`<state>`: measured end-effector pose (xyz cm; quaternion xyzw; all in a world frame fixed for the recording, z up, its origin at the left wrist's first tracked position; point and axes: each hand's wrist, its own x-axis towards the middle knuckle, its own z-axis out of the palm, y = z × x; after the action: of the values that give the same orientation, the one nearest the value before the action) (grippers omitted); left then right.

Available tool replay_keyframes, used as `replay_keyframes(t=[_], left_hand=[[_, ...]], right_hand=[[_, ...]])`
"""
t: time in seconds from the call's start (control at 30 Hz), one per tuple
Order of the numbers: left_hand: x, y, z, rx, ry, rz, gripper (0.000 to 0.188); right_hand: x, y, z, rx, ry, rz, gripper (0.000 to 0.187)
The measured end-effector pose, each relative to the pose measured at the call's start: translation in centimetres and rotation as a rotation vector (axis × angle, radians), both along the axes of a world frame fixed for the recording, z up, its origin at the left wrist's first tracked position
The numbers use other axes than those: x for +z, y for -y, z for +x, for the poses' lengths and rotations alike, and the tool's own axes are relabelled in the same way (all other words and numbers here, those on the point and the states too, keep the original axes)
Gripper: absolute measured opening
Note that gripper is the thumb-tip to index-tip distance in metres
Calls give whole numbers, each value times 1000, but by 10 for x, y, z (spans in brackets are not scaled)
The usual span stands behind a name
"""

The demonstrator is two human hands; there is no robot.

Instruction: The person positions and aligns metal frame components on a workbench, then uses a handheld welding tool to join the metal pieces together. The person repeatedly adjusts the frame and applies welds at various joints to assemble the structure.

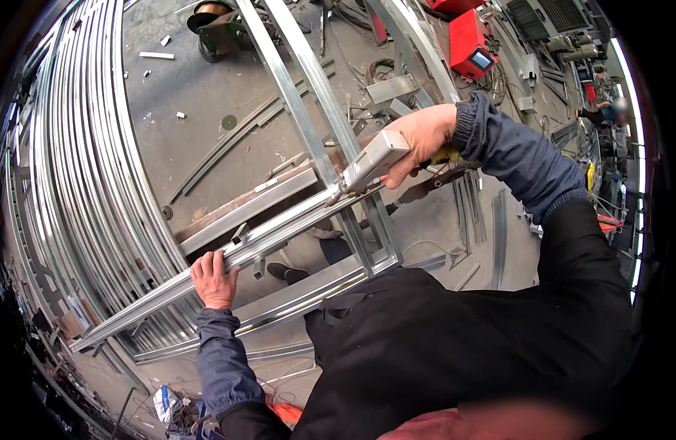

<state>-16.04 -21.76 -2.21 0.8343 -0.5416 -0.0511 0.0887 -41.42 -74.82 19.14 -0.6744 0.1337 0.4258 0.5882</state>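
A long bundle of shiny metal rails [279, 229] runs slantwise in front of me, from the lower left to the middle. My left hand [215, 280] is closed over the near edge of these rails, fingers on top. At the other end my right hand [424, 139] bends down around a short grey box-shaped metal piece [378, 158], whose lower end meets the rail joint. What lies under the right palm is partly hidden. Two upright-running rails [298, 103] cross the bundle close to that piece. A small metal bracket [240, 235] sits on the bundle right of my left hand.
Many parallel metal profiles [81, 154] fill the left side. A red machine with a small screen [470, 45] stands at the upper right, near cables. A wire spool [210, 15] is at the top. Offcuts and scraps [156, 55] litter the floor. Another person [609, 110] is far right.
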Motion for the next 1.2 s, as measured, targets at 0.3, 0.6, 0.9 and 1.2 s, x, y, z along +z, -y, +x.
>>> replay_keyframes(t=[0.3,0.6,0.9,1.2], left_hand=[[7,1,0,-2,-10,8,79],[4,0,-1,5,4,24,80],[1,-3,1,-9,13,12,78],[2,-2,1,-11,15,16,79]], right_hand=[[-19,4,35,70,-70,78,54],[-34,14,40,107,-165,82,60],[-55,23,41,125,-118,118,54],[-48,22,46,114,-167,101,54]])
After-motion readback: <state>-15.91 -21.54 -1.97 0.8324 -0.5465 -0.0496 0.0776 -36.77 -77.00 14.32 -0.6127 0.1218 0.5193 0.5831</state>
